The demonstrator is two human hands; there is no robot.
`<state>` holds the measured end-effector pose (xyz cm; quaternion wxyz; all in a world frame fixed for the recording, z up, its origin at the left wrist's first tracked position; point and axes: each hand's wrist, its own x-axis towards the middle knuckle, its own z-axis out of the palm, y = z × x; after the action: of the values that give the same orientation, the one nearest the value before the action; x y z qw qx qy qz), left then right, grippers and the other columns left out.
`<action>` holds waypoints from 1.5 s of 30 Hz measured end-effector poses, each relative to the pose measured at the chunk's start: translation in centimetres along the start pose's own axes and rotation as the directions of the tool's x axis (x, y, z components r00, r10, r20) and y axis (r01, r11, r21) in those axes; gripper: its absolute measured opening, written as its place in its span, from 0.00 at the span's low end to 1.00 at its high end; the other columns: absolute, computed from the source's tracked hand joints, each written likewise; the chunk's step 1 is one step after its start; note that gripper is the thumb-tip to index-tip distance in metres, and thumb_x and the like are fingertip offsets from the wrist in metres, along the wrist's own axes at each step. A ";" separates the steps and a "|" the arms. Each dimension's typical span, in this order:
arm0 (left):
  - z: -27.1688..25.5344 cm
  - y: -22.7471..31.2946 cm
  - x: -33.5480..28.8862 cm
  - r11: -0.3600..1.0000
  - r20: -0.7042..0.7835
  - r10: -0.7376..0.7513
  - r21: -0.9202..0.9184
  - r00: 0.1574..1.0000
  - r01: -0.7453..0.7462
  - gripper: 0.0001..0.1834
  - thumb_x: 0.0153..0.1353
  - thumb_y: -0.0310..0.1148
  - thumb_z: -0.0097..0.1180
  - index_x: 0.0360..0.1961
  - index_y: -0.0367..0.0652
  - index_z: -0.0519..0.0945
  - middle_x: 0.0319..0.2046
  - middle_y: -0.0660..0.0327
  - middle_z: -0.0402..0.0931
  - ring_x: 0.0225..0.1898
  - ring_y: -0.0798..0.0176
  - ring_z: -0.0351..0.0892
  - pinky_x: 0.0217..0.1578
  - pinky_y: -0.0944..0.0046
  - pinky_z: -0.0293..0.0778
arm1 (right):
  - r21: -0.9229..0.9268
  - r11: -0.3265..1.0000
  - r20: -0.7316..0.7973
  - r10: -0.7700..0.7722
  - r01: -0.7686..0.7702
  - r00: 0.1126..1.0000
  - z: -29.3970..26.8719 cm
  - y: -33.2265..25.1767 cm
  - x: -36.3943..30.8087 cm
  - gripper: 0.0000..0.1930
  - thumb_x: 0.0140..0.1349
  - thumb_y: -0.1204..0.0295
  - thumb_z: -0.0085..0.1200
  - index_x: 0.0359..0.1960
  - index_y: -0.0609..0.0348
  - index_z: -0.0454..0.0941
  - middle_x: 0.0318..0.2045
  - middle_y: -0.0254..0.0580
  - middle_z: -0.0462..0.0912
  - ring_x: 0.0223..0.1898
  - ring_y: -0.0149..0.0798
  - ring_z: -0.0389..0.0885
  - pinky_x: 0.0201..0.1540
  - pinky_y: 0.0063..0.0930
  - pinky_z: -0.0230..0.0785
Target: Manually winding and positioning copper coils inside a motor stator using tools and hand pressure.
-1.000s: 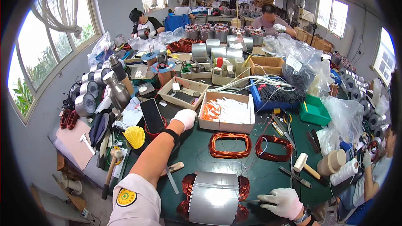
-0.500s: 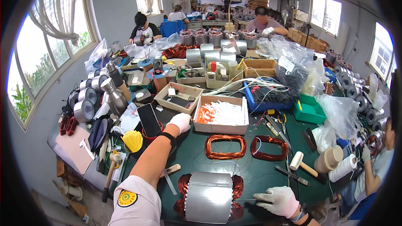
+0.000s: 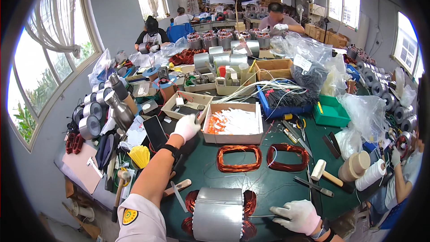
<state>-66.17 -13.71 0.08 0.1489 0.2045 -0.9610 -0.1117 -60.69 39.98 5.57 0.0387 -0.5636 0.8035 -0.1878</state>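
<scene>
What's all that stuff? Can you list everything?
Worktable: 1, green, middle
Coil-ended cylinder: 1, silver, front
Flat wire coils: 2, copper, behind it
Open boxes: several, cream, centre
Tray: 1, blue, centre-right
Bin: 1, green, right
Mallet: 1, pale-headed, right
Thread spool: 1, white, right
Plastic bags: several, clear, both sides
Small tools: many, mixed colours, scattered
Phone: 1, black, left
Strips: one bundle, yellow, left
Other people: at least 4, mixed colours, back and right
Left hand: 1, white-gloved, beside open boxes
Right hand: 1, white-gloved, at a thin rod
</scene>
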 end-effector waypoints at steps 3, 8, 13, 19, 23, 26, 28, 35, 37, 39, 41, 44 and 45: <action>-3.2 2.7 0.3 0.960 -0.091 0.077 -0.263 0.993 -0.098 0.16 0.62 0.36 0.60 0.43 0.33 0.82 0.40 0.40 0.84 0.47 0.36 0.84 0.52 0.46 0.79 | -0.059 0.996 0.008 0.064 -0.064 0.998 -0.4 -1.0 0.3 0.19 0.59 0.52 0.70 0.48 0.45 0.90 0.22 0.38 0.78 0.25 0.45 0.82 0.27 0.38 0.73; -8.2 8.1 -4.6 0.811 -0.130 0.193 -0.537 0.973 -0.233 0.25 0.66 0.31 0.61 0.61 0.30 0.75 0.49 0.46 0.85 0.50 0.55 0.85 0.53 0.58 0.79 | -0.019 0.985 0.055 0.170 -0.169 0.984 0.8 0.2 0.1 0.19 0.62 0.48 0.65 0.33 0.50 0.88 0.23 0.41 0.82 0.28 0.50 0.85 0.30 0.42 0.75; -10.7 7.7 -18.5 0.727 -0.160 0.122 -0.657 0.979 -0.198 0.13 0.66 0.24 0.59 0.51 0.34 0.80 0.40 0.56 0.82 0.39 0.66 0.81 0.43 0.63 0.79 | -0.050 0.969 0.141 0.248 -0.244 0.958 0.4 -0.4 1.2 0.22 0.57 0.51 0.70 0.23 0.60 0.82 0.22 0.50 0.82 0.28 0.55 0.85 0.30 0.44 0.75; -5.6 3.9 -33.4 0.625 0.042 -0.124 -0.773 0.991 0.111 0.11 0.60 0.25 0.64 0.44 0.38 0.83 0.39 0.51 0.84 0.39 0.53 0.88 0.41 0.58 0.83 | -0.073 0.973 0.258 0.231 -0.220 0.938 1.5 1.0 0.9 0.13 0.55 0.65 0.67 0.27 0.65 0.82 0.20 0.56 0.79 0.24 0.59 0.81 0.28 0.43 0.71; -3.2 4.6 -36.6 0.498 0.117 -0.007 -0.861 0.993 0.105 0.19 0.60 0.32 0.67 0.51 0.37 0.82 0.39 0.51 0.83 0.40 0.50 0.87 0.42 0.55 0.82 | 0.438 0.696 0.189 0.548 -0.569 0.815 2.6 -0.9 1.0 0.12 0.51 0.72 0.63 0.38 0.61 0.86 0.28 0.47 0.84 0.31 0.57 0.83 0.38 0.44 0.76; -2.0 5.1 -36.6 0.450 0.043 -0.004 -0.892 0.999 0.040 0.22 0.61 0.38 0.70 0.51 0.37 0.80 0.38 0.50 0.80 0.39 0.45 0.84 0.40 0.52 0.80 | 0.332 0.740 0.235 0.536 -0.585 0.811 1.1 -1.8 1.9 0.12 0.51 0.72 0.63 0.39 0.61 0.86 0.29 0.47 0.84 0.32 0.57 0.83 0.39 0.43 0.76; -1.8 5.0 -36.2 0.474 0.074 0.060 -0.880 0.996 0.037 0.24 0.61 0.43 0.71 0.49 0.38 0.78 0.38 0.51 0.79 0.38 0.41 0.82 0.38 0.49 0.79 | 0.278 0.757 0.251 0.537 -0.591 0.806 0.9 -2.4 2.2 0.13 0.51 0.73 0.63 0.39 0.61 0.86 0.29 0.47 0.84 0.32 0.57 0.83 0.39 0.43 0.76; -1.1 5.0 -36.3 0.415 0.006 0.088 -0.909 0.996 -0.031 0.28 0.58 0.41 0.75 0.51 0.36 0.74 0.36 0.49 0.74 0.36 0.40 0.77 0.37 0.48 0.75 | 0.183 0.803 0.289 0.508 -0.567 0.812 0.6 -3.8 2.2 0.13 0.51 0.73 0.64 0.40 0.62 0.86 0.31 0.48 0.85 0.34 0.57 0.83 0.40 0.43 0.76; -1.1 5.0 -36.5 0.417 0.004 0.080 -0.908 0.997 -0.030 0.29 0.58 0.42 0.74 0.51 0.37 0.74 0.37 0.49 0.74 0.36 0.40 0.77 0.37 0.48 0.75 | 0.167 0.821 0.296 0.487 -0.546 0.822 -0.4 -2.9 1.0 0.14 0.51 0.73 0.64 0.41 0.62 0.86 0.31 0.48 0.85 0.34 0.57 0.84 0.41 0.43 0.76; -1.2 5.4 -36.3 0.423 0.001 0.087 -0.906 0.996 -0.036 0.29 0.58 0.42 0.74 0.51 0.37 0.74 0.37 0.49 0.73 0.36 0.40 0.77 0.37 0.48 0.75 | 0.158 0.833 0.292 0.473 -0.530 0.831 1.2 -4.5 3.1 0.14 0.52 0.73 0.64 0.41 0.62 0.86 0.32 0.48 0.85 0.35 0.57 0.84 0.41 0.43 0.76; -1.3 5.5 -36.2 0.436 0.050 0.095 -0.900 0.994 0.003 0.26 0.61 0.39 0.72 0.51 0.36 0.72 0.39 0.46 0.71 0.39 0.37 0.76 0.40 0.44 0.74 | 0.153 0.846 0.298 0.454 -0.511 0.840 3.2 -6.3 6.1 0.14 0.52 0.73 0.64 0.41 0.62 0.86 0.32 0.49 0.85 0.35 0.57 0.84 0.42 0.42 0.76; -0.8 5.2 -36.6 0.430 -0.017 0.076 -0.902 0.997 -0.049 0.28 0.60 0.43 0.73 0.52 0.36 0.73 0.38 0.48 0.73 0.38 0.39 0.76 0.39 0.47 0.75 | 0.124 0.873 0.302 0.419 -0.471 0.857 -0.2 -4.5 3.6 0.14 0.52 0.73 0.64 0.42 0.62 0.86 0.33 0.49 0.85 0.36 0.56 0.84 0.42 0.42 0.76; -0.9 5.1 -36.7 0.433 -0.021 0.078 -0.900 0.997 -0.053 0.28 0.60 0.43 0.73 0.52 0.36 0.73 0.38 0.48 0.73 0.38 0.39 0.76 0.39 0.47 0.75 | 0.115 0.881 0.301 0.409 -0.459 0.861 0.2 -4.2 3.1 0.14 0.52 0.74 0.64 0.42 0.62 0.86 0.33 0.49 0.85 0.36 0.56 0.84 0.42 0.42 0.76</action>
<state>-35.72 6.37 -6.46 0.2277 0.0557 -0.7638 -0.6014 -58.01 35.82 7.33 0.2396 -0.3815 0.8766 -0.1690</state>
